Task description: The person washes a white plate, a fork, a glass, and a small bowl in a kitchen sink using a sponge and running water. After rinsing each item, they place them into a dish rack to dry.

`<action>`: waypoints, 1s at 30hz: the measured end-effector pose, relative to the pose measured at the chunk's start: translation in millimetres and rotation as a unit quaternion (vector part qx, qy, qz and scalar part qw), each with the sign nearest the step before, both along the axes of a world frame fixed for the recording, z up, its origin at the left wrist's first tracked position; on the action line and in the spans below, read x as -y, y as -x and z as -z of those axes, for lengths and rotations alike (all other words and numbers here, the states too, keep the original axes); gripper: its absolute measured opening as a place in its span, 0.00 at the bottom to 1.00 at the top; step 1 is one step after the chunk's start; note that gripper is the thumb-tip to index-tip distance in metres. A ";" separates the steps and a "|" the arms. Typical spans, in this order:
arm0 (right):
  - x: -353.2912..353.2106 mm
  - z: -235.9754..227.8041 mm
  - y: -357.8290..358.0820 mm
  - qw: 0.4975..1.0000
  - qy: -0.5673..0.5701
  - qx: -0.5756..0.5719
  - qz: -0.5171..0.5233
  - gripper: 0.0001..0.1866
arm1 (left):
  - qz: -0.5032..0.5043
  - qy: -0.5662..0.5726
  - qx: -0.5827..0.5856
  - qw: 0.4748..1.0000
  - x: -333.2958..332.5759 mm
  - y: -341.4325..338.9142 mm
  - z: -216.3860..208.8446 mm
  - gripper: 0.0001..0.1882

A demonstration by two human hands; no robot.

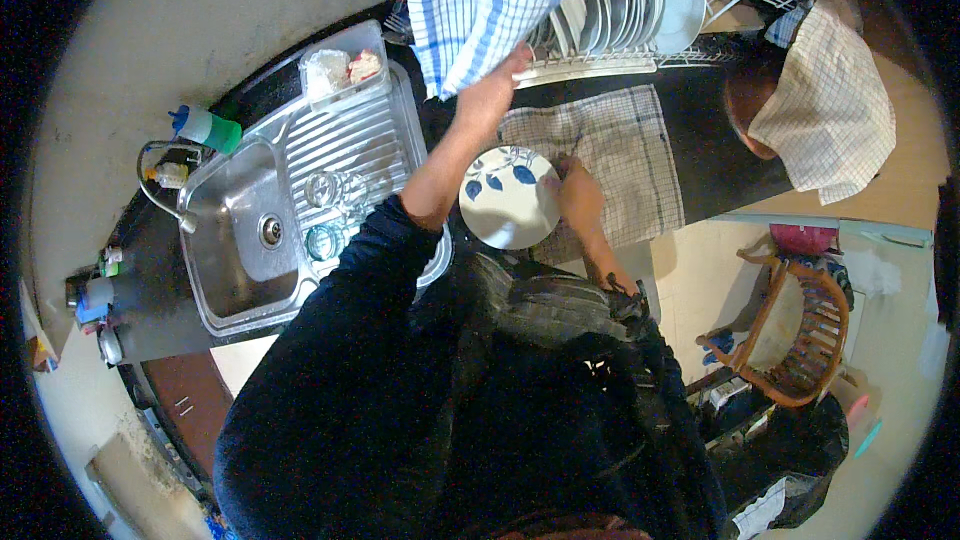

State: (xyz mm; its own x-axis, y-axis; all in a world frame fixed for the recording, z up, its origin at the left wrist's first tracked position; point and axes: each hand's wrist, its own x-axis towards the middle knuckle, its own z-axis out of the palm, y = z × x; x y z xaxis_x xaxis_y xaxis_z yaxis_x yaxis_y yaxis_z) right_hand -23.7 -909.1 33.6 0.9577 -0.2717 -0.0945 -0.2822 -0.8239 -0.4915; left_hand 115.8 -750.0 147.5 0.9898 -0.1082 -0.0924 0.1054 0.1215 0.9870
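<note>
My right hand grips the right rim of a round white plate with dark blue leaf patterns, held in front of my body above the counter's edge. Further up, my left hand is closed at the lower edge of a blue-and-white checked cloth, its fingers partly hidden. This cloth drapes over the left part of a white wire dish rack. Several plates stand on edge in the rack, uncovered beside the cloth. Below the rack, a beige checked cloth lies on the dark counter.
To the left is a steel sink with a tap. Clear glasses stand on its ribbed drainboard, near a clear plastic tub. Another checked cloth hangs at the right. A wooden chair stands behind on the right.
</note>
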 end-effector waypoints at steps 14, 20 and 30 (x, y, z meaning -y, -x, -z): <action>0.7 -85.7 -6.9 0.956 -0.234 0.154 -0.089 0.09 | 0.137 -0.643 0.208 0.724 -41.8 5.7 -102.1 0.21; -4.4 -128.3 0.7 0.905 -0.016 0.380 -0.191 0.14 | 0.159 -0.072 -0.200 0.964 -14.6 31.2 -60.6 0.35; 3.1 -137.3 -5.8 0.920 0.038 0.373 -0.110 0.32 | 0.095 0.099 0.049 0.989 22.2 32.9 -65.2 0.28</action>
State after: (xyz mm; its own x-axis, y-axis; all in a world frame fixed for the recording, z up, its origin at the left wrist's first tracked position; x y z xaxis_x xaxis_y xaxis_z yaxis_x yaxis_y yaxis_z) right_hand -17.8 -912.2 170.9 0.7807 -0.0427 0.6235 0.2884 -0.8604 -0.4201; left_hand 82.9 -772.2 212.7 0.9530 -0.2997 0.0439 0.0508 0.3012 0.9522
